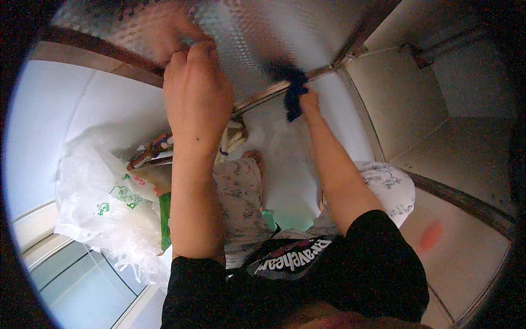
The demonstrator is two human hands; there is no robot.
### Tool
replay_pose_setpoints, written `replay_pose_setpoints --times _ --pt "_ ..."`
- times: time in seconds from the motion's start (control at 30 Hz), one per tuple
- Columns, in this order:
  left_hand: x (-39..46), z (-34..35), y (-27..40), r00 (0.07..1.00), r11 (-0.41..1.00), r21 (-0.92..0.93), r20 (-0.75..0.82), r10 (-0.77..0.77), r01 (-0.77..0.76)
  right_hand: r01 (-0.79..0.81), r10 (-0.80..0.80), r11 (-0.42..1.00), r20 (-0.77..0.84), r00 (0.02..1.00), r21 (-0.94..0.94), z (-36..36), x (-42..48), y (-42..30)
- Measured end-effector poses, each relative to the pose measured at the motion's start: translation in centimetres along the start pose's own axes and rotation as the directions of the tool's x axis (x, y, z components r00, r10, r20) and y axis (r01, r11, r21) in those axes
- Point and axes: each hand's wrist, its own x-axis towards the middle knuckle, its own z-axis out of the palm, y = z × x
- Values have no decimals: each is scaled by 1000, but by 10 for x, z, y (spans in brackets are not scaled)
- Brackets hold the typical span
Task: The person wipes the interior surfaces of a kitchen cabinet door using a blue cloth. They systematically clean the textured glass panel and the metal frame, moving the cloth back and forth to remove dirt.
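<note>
Before me is a shiny panel (242,61) with an embossed pattern, set in a brown frame and blurrily reflecting my hands. My left hand (199,80) is raised at the panel's left side, back of the hand towards me and fingers bent. Its fingertips are hidden, so I cannot tell whether it grips anything. Lower down, my right hand (310,100) is closed on a dark blue cloth (294,100) at the panel's lower edge. The cloth appears again as a dark blur in the reflection.
Left of my legs hangs or stands a white plastic bag (111,197) with green print. Thin rods (150,154) and a pale bundle (234,137) lie behind my left arm. Beige wall tiles (415,94) rise on the right. A light green surface (294,218) shows between my thighs.
</note>
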Motion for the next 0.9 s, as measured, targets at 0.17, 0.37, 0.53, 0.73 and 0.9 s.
replay_pose_setpoints --times 0.17,0.37,0.53,0.73,0.9 --pt "-9 -3 -8 999 995 98 28 17 -20 -578 588 740 85 804 344 -83 36 -59" --pt "-6 -8 -1 999 1000 20 41 23 -24 -437 452 871 -18 892 226 -89 25 -67" --pt "-3 -19 6 995 981 -189 94 -28 46 -237 266 806 25 964 543 -20 -22 -57" --pt "-6 -17 4 999 981 -194 52 1 9 52 -67 996 217 974 73 79 -92 -101" --pt "0 -14 6 996 986 -163 81 39 -25 -116 90 992 345 934 55 101 -108 -124"
